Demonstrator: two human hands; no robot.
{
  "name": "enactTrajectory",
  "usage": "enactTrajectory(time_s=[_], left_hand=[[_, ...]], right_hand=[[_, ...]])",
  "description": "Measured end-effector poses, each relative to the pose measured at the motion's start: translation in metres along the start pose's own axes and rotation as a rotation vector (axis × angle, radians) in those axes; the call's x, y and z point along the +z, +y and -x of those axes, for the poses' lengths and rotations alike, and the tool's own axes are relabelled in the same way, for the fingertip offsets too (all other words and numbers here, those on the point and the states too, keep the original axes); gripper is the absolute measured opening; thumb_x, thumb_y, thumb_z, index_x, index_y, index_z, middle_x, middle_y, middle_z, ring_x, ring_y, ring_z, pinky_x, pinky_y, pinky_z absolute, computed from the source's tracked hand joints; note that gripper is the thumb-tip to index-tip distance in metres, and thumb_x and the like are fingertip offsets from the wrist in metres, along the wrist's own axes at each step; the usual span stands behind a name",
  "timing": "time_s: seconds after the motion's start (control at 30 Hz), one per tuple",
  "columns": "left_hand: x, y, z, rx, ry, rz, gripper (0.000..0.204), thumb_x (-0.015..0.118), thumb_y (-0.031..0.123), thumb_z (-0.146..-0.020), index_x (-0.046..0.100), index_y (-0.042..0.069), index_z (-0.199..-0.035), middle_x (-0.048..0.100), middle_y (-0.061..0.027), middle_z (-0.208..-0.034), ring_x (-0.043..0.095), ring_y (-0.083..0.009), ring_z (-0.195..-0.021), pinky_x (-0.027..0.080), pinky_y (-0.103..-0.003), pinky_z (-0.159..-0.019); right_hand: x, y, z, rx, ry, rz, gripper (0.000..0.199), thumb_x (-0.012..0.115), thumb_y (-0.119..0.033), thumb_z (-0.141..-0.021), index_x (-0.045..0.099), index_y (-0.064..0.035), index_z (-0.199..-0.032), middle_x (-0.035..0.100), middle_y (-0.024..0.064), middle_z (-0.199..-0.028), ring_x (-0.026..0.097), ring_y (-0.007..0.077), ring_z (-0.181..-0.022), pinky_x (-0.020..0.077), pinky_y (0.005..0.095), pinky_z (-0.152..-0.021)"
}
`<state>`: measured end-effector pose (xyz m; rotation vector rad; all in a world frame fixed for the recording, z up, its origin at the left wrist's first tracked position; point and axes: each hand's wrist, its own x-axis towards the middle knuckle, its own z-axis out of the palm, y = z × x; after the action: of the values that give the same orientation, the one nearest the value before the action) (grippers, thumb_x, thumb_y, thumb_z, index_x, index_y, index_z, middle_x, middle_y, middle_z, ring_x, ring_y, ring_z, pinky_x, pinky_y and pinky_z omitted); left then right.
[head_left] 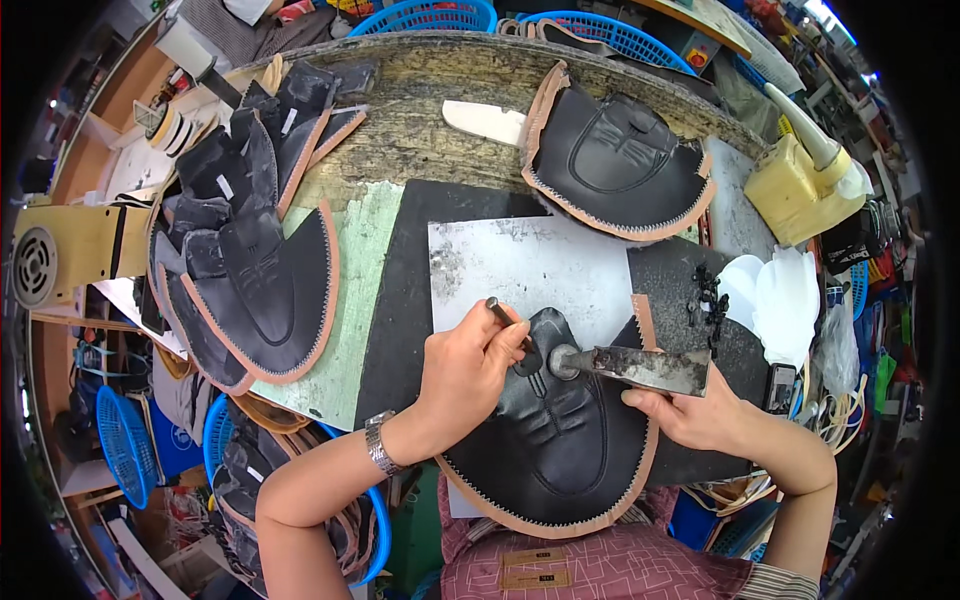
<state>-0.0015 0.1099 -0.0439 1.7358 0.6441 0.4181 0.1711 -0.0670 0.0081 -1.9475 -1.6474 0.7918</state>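
Observation:
A black leather shoe upper (520,450) with a tan zigzag-stitched edge lies before me, overlapping a scuffed white sheet (530,260). Closed round a thin metal punch (494,305), my left hand (465,365) holds it slanted over the laced part of the upper; the punch's lower tip is hard to make out. My right hand (700,405) grips a worn metal hammer (650,366), its round face close to the punch and above the upper. Most of the hammer's handle is hidden by the hand.
Stacked black uppers (265,290) fill the left side. Another upper (620,165) lies at the far right beside a white blade-shaped piece (483,121). Small black bits (710,300) and white gloves (787,305) sit right of a dark mat (395,270). A yellowish container (800,190) stands behind.

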Motion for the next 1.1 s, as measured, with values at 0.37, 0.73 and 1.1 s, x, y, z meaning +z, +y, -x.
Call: enactTrajectory(time_s=[0.37,0.73,1.1], left_hand=[[0.003,-0.006,0.004,0.462,0.058,-0.48,0.009,0.06,0.009,-0.083,0.053,0.003,-0.085,0.058,-0.0105,-0.062,0.06,-0.0221,-0.054,0.047,-0.03,-0.048],[-0.001,-0.002,0.0,0.278,-0.009,-0.266,0.008,0.056,0.007,-0.086,0.054,0.0,-0.085,0.063,-0.0097,-0.073,0.063,-0.0162,-0.064,0.05,-0.026,-0.058],[-0.016,-0.001,-0.006,-0.093,0.16,0.333,0.016,0.048,0.016,-0.093,0.051,0.002,-0.088,0.064,-0.0142,-0.081,0.062,-0.0178,-0.066,0.05,-0.027,-0.058]], right_hand=[[-0.021,-0.008,-0.001,-0.024,-0.076,0.048,0.02,0.059,-0.023,-0.084,0.063,-0.0058,-0.094,0.06,0.0105,-0.082,0.058,0.0243,-0.065,0.0473,0.0342,-0.056],[-0.022,-0.014,0.006,0.045,0.062,0.051,0.017,0.063,-0.021,-0.081,0.065,-0.0052,-0.086,0.06,0.01,-0.064,0.06,0.0274,-0.056,0.0464,0.0347,-0.05],[-0.003,-0.002,-0.006,-0.152,0.18,0.261,0.028,0.069,-0.008,-0.065,0.052,-0.0045,-0.087,0.059,0.0095,-0.078,0.059,0.0283,-0.065,0.0483,0.0354,-0.055]])
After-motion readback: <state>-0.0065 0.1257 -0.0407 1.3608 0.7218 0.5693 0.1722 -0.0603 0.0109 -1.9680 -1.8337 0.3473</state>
